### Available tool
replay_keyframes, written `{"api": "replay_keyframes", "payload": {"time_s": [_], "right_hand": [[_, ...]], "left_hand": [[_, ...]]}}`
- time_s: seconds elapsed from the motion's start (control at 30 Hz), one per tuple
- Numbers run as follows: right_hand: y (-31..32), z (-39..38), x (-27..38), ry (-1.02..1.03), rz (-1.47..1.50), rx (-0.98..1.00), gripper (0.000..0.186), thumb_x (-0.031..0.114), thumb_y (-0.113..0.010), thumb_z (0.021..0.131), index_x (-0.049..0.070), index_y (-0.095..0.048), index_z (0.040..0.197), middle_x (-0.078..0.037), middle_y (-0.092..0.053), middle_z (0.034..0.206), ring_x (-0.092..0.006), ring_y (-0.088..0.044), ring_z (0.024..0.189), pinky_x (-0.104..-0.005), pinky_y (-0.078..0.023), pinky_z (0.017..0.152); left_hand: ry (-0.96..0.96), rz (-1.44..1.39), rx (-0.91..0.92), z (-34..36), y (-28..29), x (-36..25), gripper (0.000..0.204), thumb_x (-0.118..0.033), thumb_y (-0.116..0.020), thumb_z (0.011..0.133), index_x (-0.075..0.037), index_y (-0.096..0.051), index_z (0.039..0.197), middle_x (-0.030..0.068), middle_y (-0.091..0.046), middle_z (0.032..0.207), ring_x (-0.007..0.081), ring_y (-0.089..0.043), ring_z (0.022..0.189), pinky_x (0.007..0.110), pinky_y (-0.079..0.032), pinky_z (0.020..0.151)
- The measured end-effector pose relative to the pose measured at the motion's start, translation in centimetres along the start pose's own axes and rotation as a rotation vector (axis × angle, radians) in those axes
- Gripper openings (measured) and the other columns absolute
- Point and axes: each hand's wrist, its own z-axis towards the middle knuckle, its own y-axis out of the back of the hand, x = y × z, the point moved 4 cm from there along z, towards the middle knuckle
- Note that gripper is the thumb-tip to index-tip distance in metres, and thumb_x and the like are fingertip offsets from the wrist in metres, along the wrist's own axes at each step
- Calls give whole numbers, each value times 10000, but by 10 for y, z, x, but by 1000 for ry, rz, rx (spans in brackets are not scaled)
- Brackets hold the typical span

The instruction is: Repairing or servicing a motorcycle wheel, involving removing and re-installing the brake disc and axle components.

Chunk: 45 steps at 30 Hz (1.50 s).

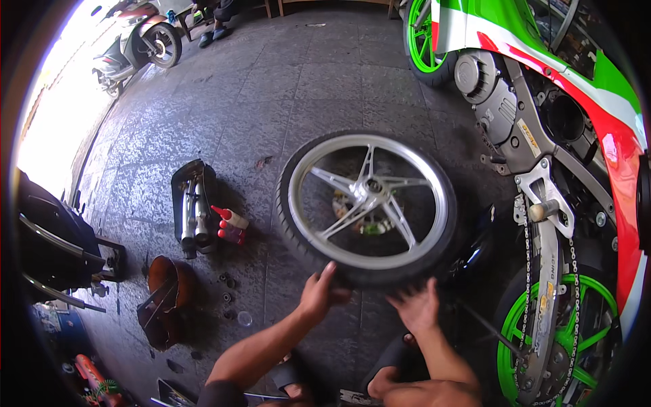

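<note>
A motorcycle wheel [370,264] with silver spokes and a black tyre is tilted in front of me, its near edge at my hands. A brake disc [347,203] shows partly through the spokes. My left hand [321,296] is at the tyre's near left edge, thumb up against the rubber and fingers curled at its underside. At the near right edge is my right hand [416,308], its thumb and fingers spread and its fingertips close to the tyre. Whether those fingertips touch it I cannot tell.
Left of the wheel lie a black tray with metal tubes [193,210], a red-capped bottle [230,217], a brown container [168,298] and several small parts [227,297]. A green, red and white motorcycle [542,136] stands at right. A scooter [139,44] and a seated person's foot [207,39] are far left.
</note>
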Motion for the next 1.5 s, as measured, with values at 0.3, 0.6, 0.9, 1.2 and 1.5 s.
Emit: {"api": "replay_keyframes", "payload": {"time_s": [0.3,0.6,0.9,1.2,1.5], "right_hand": [[-62,209,65,80,-84,-186,668,449,-788,806,110,-502,1306,-128,-524,1279,-298,-548,1046,-457,-480,930],[0,105,101,252,-404,61,393,225,-590,955,18,-554,1288,-127,-624,1213,-216,-635,968,-352,-529,842],[242,-256,-49,414,-1012,-917,273,172,-709,841,28,-616,1054,-101,-647,939,-223,-636,818,-372,-523,764],[347,-250,-81,56,-2049,-436,696,249,-762,709,-1,-493,1300,-244,-597,1176,-416,-586,1116,-505,-446,977],[226,-69,-34,261,-1615,-399,664,281,-750,783,-14,-495,1321,-205,-597,1195,-356,-600,1090,-438,-479,923]], "left_hand": [[-191,360,181,65,-67,-66,630,-436,-609,967,49,-519,1358,134,-688,1113,242,-678,934,368,-553,800],[-68,1057,-215,-123,173,74,339,-197,-598,935,28,-647,1184,180,-720,977,239,-714,878,347,-538,807],[-66,1800,272,-242,-27,119,358,-364,-561,945,-35,-687,1010,103,-682,905,226,-664,769,351,-515,684],[-326,2025,-74,-315,-112,-43,247,-314,-580,931,-124,-693,1041,100,-687,879,293,-670,809,379,-533,729],[360,1554,-534,-387,33,46,224,-259,-569,920,-125,-657,1077,113,-660,847,321,-652,780,427,-503,712]]}}
